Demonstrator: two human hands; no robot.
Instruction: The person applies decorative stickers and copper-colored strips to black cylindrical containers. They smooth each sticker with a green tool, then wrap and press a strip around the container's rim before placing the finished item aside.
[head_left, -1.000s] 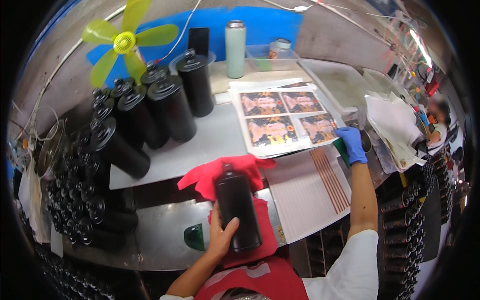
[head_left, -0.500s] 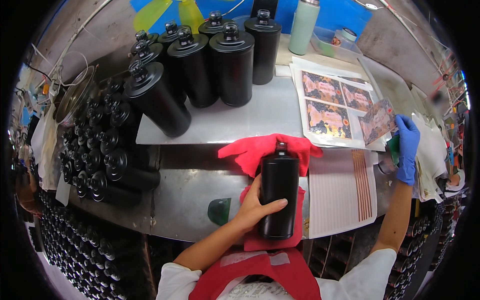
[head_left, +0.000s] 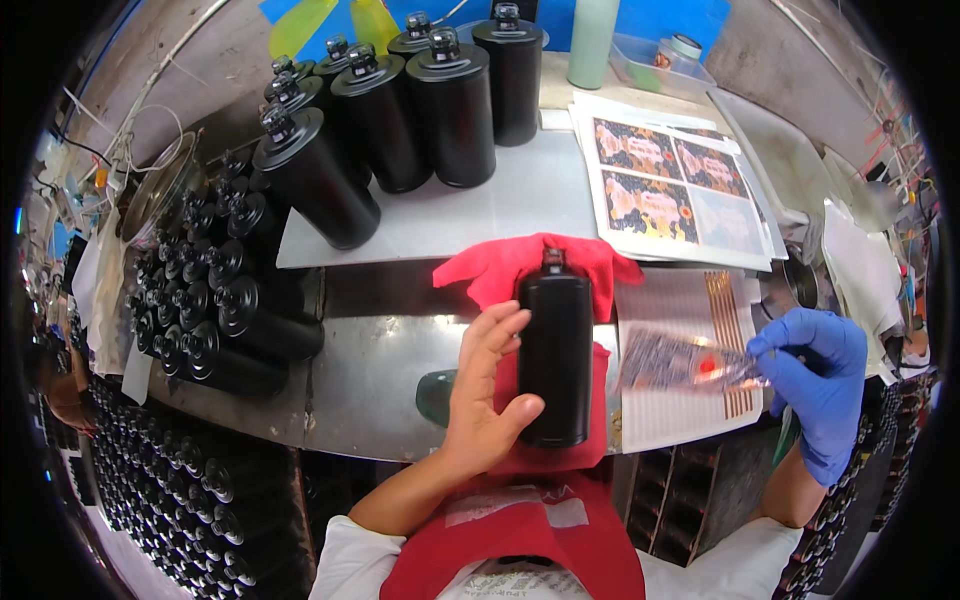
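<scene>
Where the left hand (head_left: 485, 400) is: just left of a black bottle (head_left: 556, 365), its thumb low by the bottle's near end and the other fingers raised along the side.
Left fingers: apart, not wrapped around the bottle; I cannot tell whether the tips touch it.
Black bottle: at the near edge of the table (head_left: 370, 370), on red cloth (head_left: 598, 400), neck pointing away from the person; more of this cloth spreads out on both sides of the neck.
Right hand (head_left: 815, 385): in a blue glove, to the right of the bottle.
Right fingers: clamped, thumb against finger, on the right end of a thin printed film (head_left: 685, 365).
Printed film: see-through in part, dark patterned with a red spot, held above a striped paper (head_left: 660, 310) and reaching left toward the bottle, apart from it.
Green piece: a dark green flat piece (head_left: 433, 397) on the table, left of the left hand and partly hidden by it.
Grey board: a grey board (head_left: 530, 205) beyond the cloth, with a group of standing bottles (head_left: 465, 120) at its left.
Sheet stack: a stack of sheets (head_left: 640, 180) to the right, the top one showing three dark printed panels and one pale one.
</scene>
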